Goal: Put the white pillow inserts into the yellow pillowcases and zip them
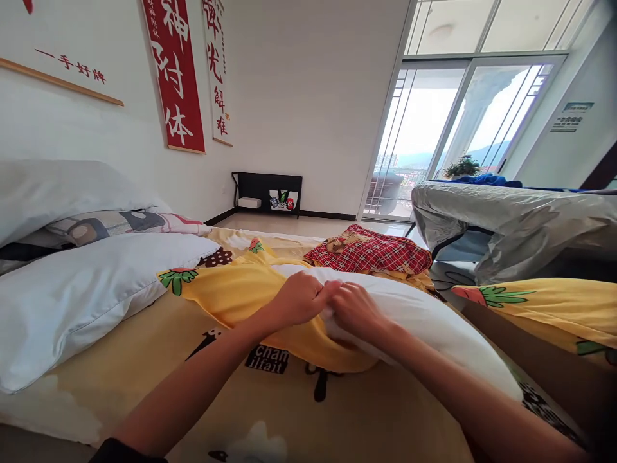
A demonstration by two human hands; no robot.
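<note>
A yellow pillowcase [231, 289] with printed pineapple tops lies over the left end of a white pillow [424, 315] on the bed. Both of my hands meet where the case's opening and the pillow overlap. My left hand [301, 297] is closed, its fingers curled on the edge of the pillowcase. Beside it, thumbs nearly touching, my right hand [354, 308] is closed on the white pillow's fabric near that edge. The right part of the pillow lies bare beneath my right forearm. What sits inside the curled fingers is mostly hidden.
White pillows [106, 289] are piled on the left of the patterned bedsheet [193, 399]. A red plaid cloth [371, 251] lies at the bed's far side. More yellow pineapple fabric [554, 305] is at right. Beyond stands a table under plastic sheeting [482, 206].
</note>
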